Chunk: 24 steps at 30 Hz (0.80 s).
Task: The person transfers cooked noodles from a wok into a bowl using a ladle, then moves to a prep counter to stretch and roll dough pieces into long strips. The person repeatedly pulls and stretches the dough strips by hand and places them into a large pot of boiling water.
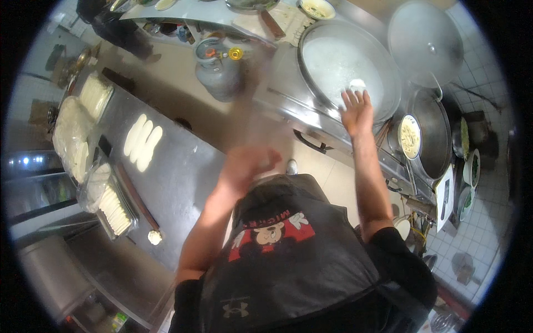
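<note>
My right hand (357,114) reaches over the near rim of a large steel pot (306,73) of pale, cloudy liquid, its fingers spread. Just past the fingertips is a small white piece (357,84), perhaps dough; whether it touches the liquid is unclear. My left hand (252,164) is blurred in front of my dark apron (300,258), fingers curled; whether it holds anything I cannot tell. To the left, several flattened dough strips (143,141) lie side by side on a grey worktable (183,183). Beside them are a wooden rolling pin (135,197) and a small dough lump (155,237).
Trays of dough strips (113,210) under plastic line the table's left side. A wok (433,141) and a bowl of noodle-like food (409,136) stand right of the pot. A gas cylinder (218,77) sits on the floor ahead. Another person's dark-clothed leg (120,35) shows at upper left.
</note>
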Available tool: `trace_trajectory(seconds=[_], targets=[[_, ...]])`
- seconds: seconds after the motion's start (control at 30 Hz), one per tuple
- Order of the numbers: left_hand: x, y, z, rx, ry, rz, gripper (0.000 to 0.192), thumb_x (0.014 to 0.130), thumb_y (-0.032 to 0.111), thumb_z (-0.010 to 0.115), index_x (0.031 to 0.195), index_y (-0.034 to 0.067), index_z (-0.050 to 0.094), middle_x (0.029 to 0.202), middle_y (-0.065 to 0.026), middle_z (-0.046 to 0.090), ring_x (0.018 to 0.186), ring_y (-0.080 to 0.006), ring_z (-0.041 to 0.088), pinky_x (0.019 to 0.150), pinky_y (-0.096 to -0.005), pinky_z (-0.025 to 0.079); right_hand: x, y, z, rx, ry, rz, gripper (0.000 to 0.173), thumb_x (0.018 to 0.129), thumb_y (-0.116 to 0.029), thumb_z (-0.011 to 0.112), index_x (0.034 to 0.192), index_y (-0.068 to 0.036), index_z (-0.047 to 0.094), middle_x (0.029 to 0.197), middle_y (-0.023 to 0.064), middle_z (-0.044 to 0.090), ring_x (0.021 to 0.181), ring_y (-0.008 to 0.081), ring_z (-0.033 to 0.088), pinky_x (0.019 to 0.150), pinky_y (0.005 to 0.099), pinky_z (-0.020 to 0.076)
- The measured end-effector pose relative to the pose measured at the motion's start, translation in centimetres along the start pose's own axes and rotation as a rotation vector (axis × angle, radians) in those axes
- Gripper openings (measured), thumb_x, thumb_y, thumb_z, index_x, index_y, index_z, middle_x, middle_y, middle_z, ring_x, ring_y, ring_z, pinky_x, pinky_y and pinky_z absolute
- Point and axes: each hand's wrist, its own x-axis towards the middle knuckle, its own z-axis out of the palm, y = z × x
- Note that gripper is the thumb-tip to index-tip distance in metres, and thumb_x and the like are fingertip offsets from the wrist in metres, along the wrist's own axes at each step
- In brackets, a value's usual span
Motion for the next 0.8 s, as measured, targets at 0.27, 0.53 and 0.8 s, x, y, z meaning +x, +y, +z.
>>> trace_trajectory(seconds=[0.27,0.53,0.8], targets=[[0.4,0.9,1.3,-0.406,-0.088,-0.103,0.026,0.106,0.014,0.053,0.124,-0.002,0.064,0.123,-0.0173,0.066,0.111,-0.0257,0.068,0.094,-0.0513,0.056,-15.2,6.3,3.9,-0.953,-1.071,-0.317,0.019,0.095,-0.01,0.067,0.11,-0.001,0.074,0.122,0.0121,0.069,0.112,0.0211,0.064,0.092,0.0391,0.0523],[0.2,0.9,0.9,0.586,-0.073,-0.2,0.024,0.105,0.018,0.058,0.107,-0.003,0.07,0.093,-0.0118,0.074,0.079,-0.0178,0.073,0.073,-0.0301,0.06,-4.0,5.0,-0.5,0.028,-0.708,0.225,0.027,0.105,-0.017,0.048,0.11,0.002,0.066,0.093,0.0102,0.07,0.081,0.016,0.063,0.069,0.0307,0.049],[0.6,0.6,0.6,-0.481,-0.149,-0.225,0.026,0.106,0.021,0.057,0.119,0.0,0.067,0.139,-0.0193,0.06,0.126,-0.0303,0.062,0.091,-0.05,0.059,-9.4,4.5,0.3,-0.819,-0.982,-0.121,0.048,0.104,-0.036,0.055,0.143,-0.009,0.054,0.155,0.0161,0.044,0.14,0.0285,0.042,0.111,0.0434,0.0377]])
